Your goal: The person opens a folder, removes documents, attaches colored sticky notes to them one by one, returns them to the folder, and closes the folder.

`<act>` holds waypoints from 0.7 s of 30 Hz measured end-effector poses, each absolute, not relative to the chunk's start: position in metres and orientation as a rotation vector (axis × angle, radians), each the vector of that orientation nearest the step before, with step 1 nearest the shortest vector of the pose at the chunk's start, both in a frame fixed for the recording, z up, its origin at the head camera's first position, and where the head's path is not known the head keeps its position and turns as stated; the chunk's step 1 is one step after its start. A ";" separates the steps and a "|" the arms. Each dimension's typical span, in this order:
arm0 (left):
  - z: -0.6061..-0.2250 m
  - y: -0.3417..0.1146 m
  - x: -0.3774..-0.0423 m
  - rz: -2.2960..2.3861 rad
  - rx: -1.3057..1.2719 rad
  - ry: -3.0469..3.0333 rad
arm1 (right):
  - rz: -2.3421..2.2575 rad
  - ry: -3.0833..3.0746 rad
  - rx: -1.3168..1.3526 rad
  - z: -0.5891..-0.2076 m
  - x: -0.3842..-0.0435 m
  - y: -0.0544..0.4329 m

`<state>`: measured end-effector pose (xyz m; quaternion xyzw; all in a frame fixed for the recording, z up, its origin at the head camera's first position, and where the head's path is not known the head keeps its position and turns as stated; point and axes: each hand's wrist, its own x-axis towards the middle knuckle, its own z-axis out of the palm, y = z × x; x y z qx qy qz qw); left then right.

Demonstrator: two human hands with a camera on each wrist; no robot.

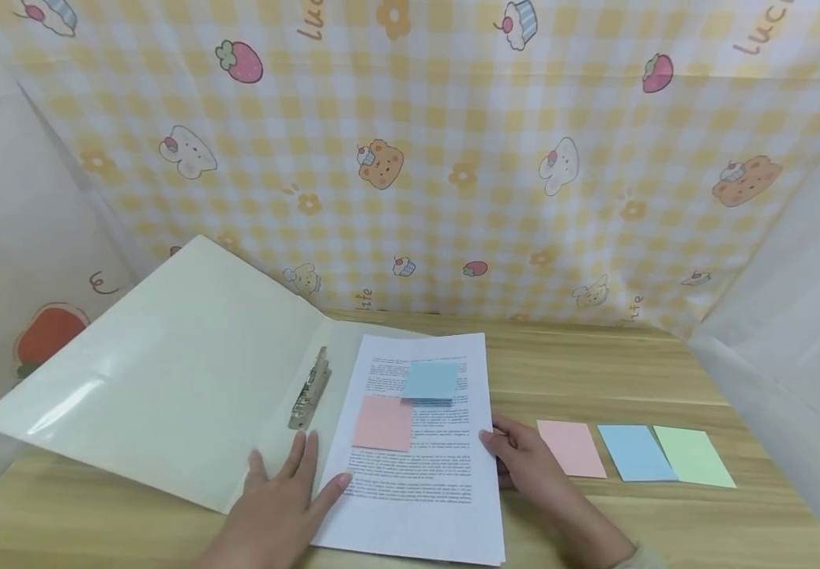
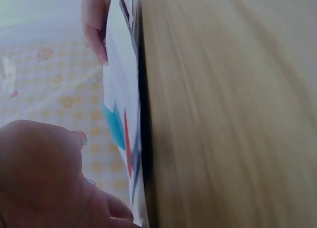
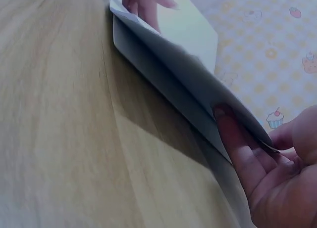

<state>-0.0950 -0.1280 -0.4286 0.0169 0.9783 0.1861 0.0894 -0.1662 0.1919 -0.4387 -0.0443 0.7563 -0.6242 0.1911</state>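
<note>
A white folder [image 1: 168, 356] lies opened out, with a metal clip mechanism [image 1: 310, 391] near its fold. On its right side is a stack of printed papers [image 1: 410, 529], bearing a blue sticky note [image 1: 431, 381] and a pink sticky note [image 1: 381, 424]. My left hand [image 1: 278, 502] rests with fingers spread on the folder just below the clip, its thumb on the papers' left edge. My right hand [image 1: 524, 458] pinches the papers' right edge, thumb above and fingers underneath. In the right wrist view that edge of the papers [image 3: 198, 72] is raised off the folder.
To the right on the wooden table [image 1: 595, 371] lie a pink note [image 1: 573, 449], a blue note [image 1: 637, 453] and a green note [image 1: 697, 457], the last two touching. A yellow checked curtain [image 1: 453, 221] hangs behind the table.
</note>
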 end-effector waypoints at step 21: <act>-0.426 -0.121 -0.089 0.410 0.116 3.091 | -1.773 2.301 0.037 -0.448 -0.156 0.175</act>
